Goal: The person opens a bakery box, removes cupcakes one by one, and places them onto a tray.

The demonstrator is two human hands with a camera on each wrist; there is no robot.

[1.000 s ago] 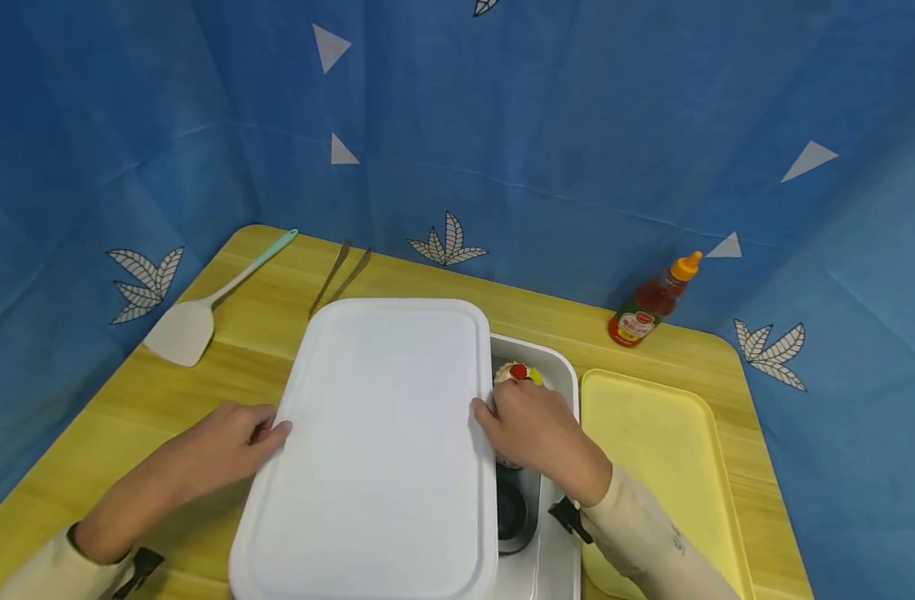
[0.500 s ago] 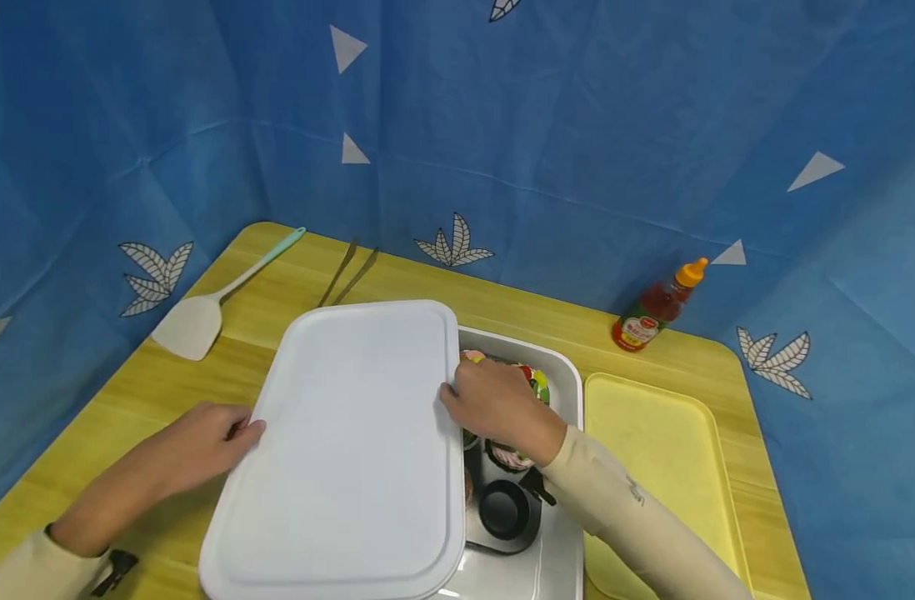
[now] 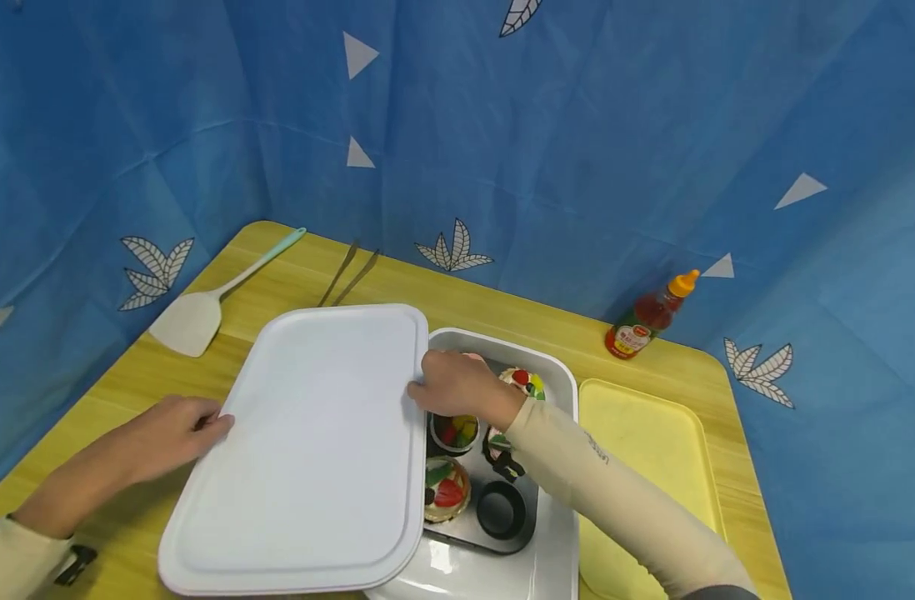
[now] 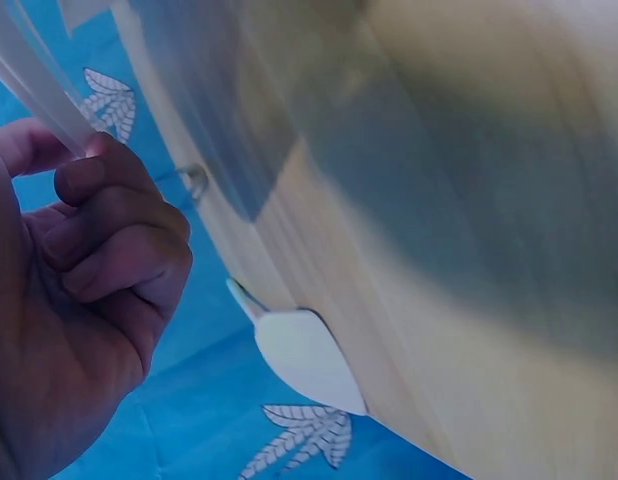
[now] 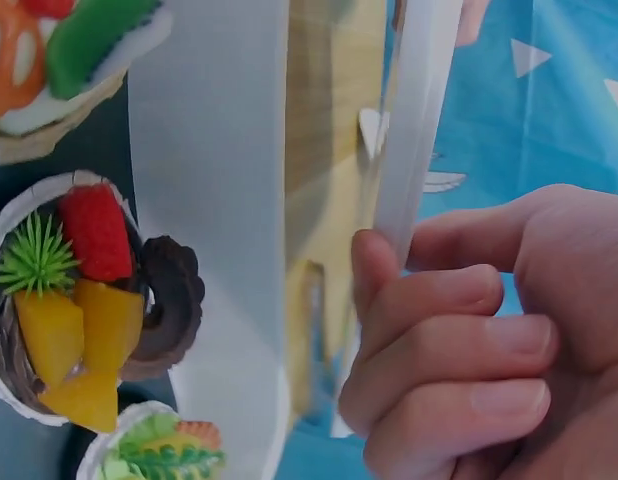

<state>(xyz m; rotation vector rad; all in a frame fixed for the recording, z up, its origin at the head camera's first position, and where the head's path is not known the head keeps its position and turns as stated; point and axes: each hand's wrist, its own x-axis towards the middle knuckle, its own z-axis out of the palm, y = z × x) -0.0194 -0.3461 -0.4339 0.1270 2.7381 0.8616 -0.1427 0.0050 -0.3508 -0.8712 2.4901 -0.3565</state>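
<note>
A white rectangular lid [image 3: 307,450] is held between both hands, above the left part of a white box [image 3: 558,417]. My left hand [image 3: 153,437] pinches its left edge between thumb and curled fingers. At the opposite edge my right hand [image 3: 461,383] pinches it the same way; in the right wrist view the lid [image 5: 414,130] appears edge-on. Inside the box lies a dark muffin pan [image 3: 517,533] with several fruit-topped tarts, one with a strawberry slice [image 3: 448,493]. A tart with yellow fruit chunks [image 5: 104,325] sits beside a dark scalloped ring [image 5: 174,305]. The lid hides the box's left side.
A yellow tray [image 3: 652,433] lies right of the box, partly under the right sleeve. Behind it stands a sauce bottle [image 3: 641,321] with an orange cap. At the back left are a white spatula [image 3: 191,323] and metal tongs [image 3: 348,275] on the wooden table [image 3: 547,321].
Both hands have carried the lid leftward off the box. More of the muffin pan and its tarts has come into view.
</note>
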